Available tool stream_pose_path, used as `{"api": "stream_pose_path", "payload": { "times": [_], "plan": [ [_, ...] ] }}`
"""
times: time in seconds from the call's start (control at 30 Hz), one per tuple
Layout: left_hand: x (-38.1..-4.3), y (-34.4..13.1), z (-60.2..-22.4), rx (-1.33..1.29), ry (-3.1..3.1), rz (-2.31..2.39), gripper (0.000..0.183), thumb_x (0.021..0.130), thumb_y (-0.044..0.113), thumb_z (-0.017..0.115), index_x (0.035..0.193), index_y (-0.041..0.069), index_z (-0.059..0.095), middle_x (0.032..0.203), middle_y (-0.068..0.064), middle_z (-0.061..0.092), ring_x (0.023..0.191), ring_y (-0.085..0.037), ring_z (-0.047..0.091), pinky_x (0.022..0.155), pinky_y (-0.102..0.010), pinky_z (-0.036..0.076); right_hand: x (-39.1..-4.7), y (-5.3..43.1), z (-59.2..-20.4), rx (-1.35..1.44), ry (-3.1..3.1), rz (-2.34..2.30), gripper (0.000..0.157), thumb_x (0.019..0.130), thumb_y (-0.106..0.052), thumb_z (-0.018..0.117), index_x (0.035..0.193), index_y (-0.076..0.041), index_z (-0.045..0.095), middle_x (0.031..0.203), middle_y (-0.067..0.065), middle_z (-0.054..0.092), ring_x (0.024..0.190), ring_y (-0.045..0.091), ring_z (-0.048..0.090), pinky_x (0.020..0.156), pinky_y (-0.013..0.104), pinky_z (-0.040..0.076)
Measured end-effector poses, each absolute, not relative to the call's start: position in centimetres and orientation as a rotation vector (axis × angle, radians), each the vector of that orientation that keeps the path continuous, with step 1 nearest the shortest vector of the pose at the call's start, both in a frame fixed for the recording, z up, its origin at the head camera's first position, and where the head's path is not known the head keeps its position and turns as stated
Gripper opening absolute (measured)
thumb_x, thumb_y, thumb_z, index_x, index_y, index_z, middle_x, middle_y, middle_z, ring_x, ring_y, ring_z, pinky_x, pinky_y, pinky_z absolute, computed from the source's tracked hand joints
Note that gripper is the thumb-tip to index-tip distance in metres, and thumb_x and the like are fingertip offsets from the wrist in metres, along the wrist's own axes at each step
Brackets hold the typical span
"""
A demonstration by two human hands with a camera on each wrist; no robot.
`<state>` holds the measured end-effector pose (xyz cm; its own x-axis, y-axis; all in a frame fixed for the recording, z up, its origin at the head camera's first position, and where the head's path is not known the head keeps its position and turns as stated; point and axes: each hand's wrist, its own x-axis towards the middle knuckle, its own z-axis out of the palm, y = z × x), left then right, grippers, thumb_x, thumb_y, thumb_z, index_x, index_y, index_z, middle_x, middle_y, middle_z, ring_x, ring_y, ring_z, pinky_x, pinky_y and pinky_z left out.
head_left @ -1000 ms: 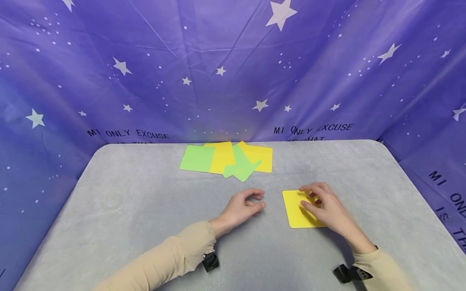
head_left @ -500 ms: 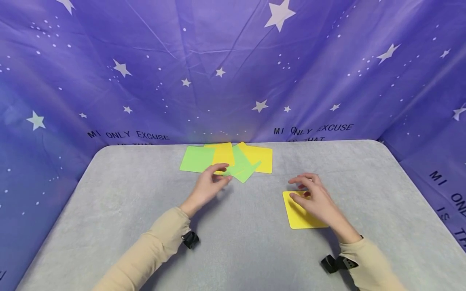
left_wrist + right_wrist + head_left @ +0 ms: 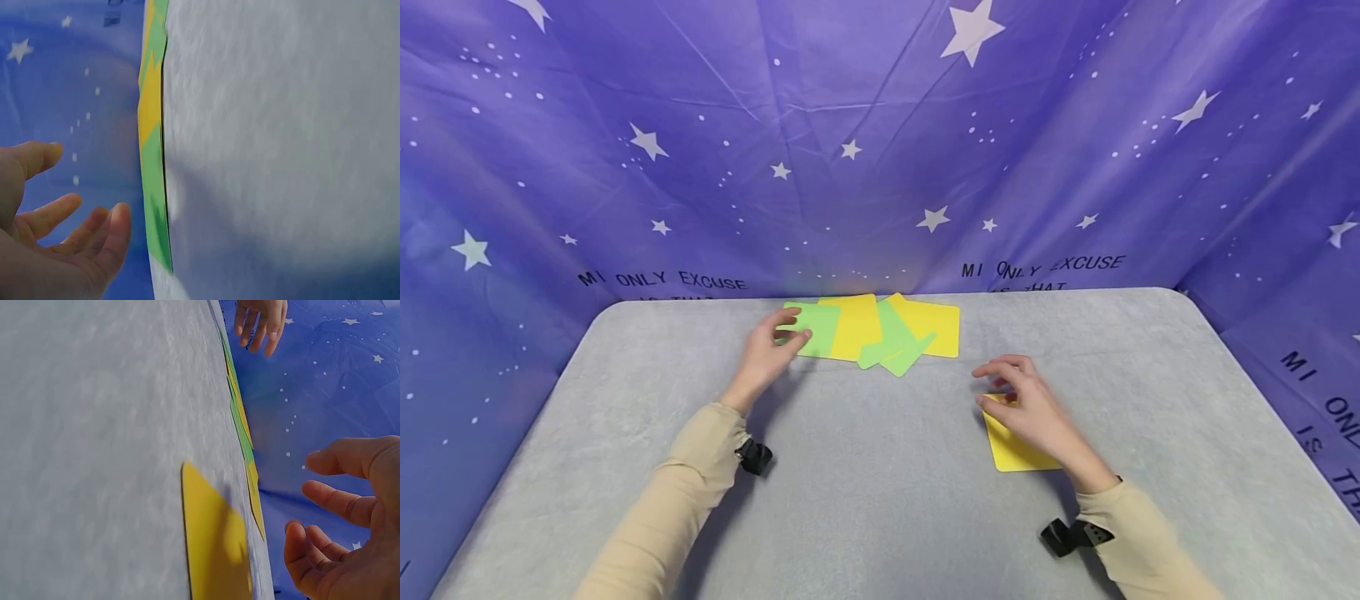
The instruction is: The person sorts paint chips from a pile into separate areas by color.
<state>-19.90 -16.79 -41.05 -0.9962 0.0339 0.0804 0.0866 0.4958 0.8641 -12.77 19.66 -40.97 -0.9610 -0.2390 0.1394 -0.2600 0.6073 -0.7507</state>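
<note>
My left hand (image 3: 766, 353) hovers at the left end of a row of overlapping cards, its loosely bent fingers overlapping the green card (image 3: 822, 332) in the head view. Nothing lies between its thumb and fingers in the left wrist view. To the right of that card come a yellow card (image 3: 857, 325), green pieces (image 3: 901, 343) and another yellow card (image 3: 942, 327). My right hand (image 3: 1028, 410) is raised over a single yellow card (image 3: 1013, 450) nearer the front, hiding its right part. The right wrist view shows those fingers apart and holding nothing, with that card (image 3: 215, 544) below them.
A grey table (image 3: 880, 492) bears the cards, the row lying along its far edge. Behind and at both sides hangs a purple-blue curtain (image 3: 715, 83) with white stars and printed words. A small black device (image 3: 754, 457) is strapped at each wrist.
My left hand has moved left and away from me, from the middle of the table to the green card. The right hand has shifted slightly left and forward over the single yellow card.
</note>
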Motion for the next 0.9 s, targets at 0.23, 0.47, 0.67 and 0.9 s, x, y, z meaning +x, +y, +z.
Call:
{"api": "stream_pose_path", "payload": {
  "times": [0.23, 0.47, 0.67, 0.9],
  "plan": [
    [-20.6, -19.5, -41.6, -0.025, -2.743, -1.452, 0.051, 0.094, 0.017, 0.063, 0.138, -0.005, 0.046, 0.131, -0.03, 0.05, 0.115, -0.043, 0.053, 0.093, -0.05, 0.046, -13.5, 17.9, -41.0, 0.487, -2.775, 1.396, 0.025, 0.085, -0.004, 0.07, 0.11, -0.002, 0.065, 0.122, 0.019, 0.046, 0.096, 0.03, 0.055, 0.077, 0.038, 0.05],
    [-20.8, -20.6, -42.4, 0.058, -2.801, -1.412, 0.051, 0.093, 0.016, 0.063, 0.137, -0.006, 0.046, 0.128, -0.031, 0.051, 0.117, -0.042, 0.051, 0.096, -0.048, 0.044, -14.4, 15.6, -40.9, 0.554, -2.793, 1.412, 0.031, 0.085, -0.003, 0.07, 0.115, -0.001, 0.064, 0.121, 0.019, 0.048, 0.094, 0.028, 0.056, 0.075, 0.037, 0.051],
    [-20.9, -20.3, -42.3, 0.024, -2.83, -1.371, 0.054, 0.091, 0.011, 0.065, 0.136, -0.01, 0.045, 0.128, -0.032, 0.052, 0.116, -0.043, 0.051, 0.098, -0.047, 0.043, -15.5, 12.8, -40.6, 0.638, -2.787, 1.524, 0.041, 0.087, -0.004, 0.066, 0.127, 0.001, 0.055, 0.121, 0.023, 0.053, 0.096, 0.027, 0.058, 0.08, 0.04, 0.051],
    [-21.2, -19.5, -42.8, -0.042, -2.81, -1.206, 0.064, 0.082, 0.021, 0.076, 0.13, -0.012, 0.048, 0.116, -0.031, 0.058, 0.103, -0.04, 0.057, 0.088, -0.045, 0.048, -17.0, 9.2, -40.4, 0.743, -2.804, 1.724, 0.048, 0.091, -0.004, 0.062, 0.136, 0.001, 0.046, 0.122, 0.022, 0.056, 0.104, 0.029, 0.06, 0.087, 0.04, 0.05]
  ]
}}
